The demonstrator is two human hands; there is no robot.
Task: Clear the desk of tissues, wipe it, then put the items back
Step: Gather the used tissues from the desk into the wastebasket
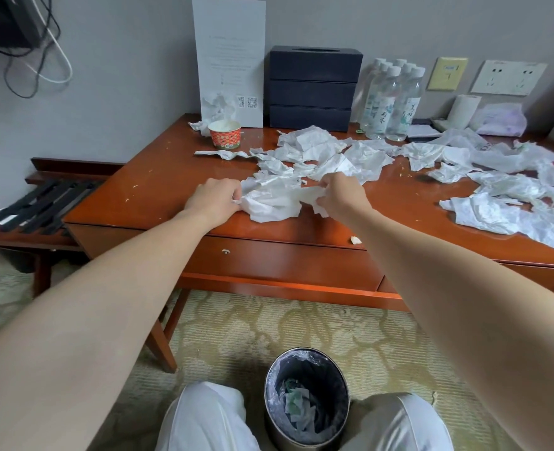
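Several crumpled white tissues lie across the brown wooden desk (158, 177). My left hand (212, 198) and my right hand (342, 193) grip the two sides of one bunch of tissues (274, 203) near the desk's front edge. More tissues (321, 151) spread behind it, and a large heap of tissues (509, 196) covers the right side. A bin (306, 400) with a plastic liner stands on the carpet between my knees, with some waste inside.
At the back stand a red patterned paper cup (225, 135) with tissue in it, a white sign (229, 60), a dark drawer box (314, 87), several water bottles (391, 102) and a paper roll (464, 110). A luggage rack (38, 206) sits left of the desk.
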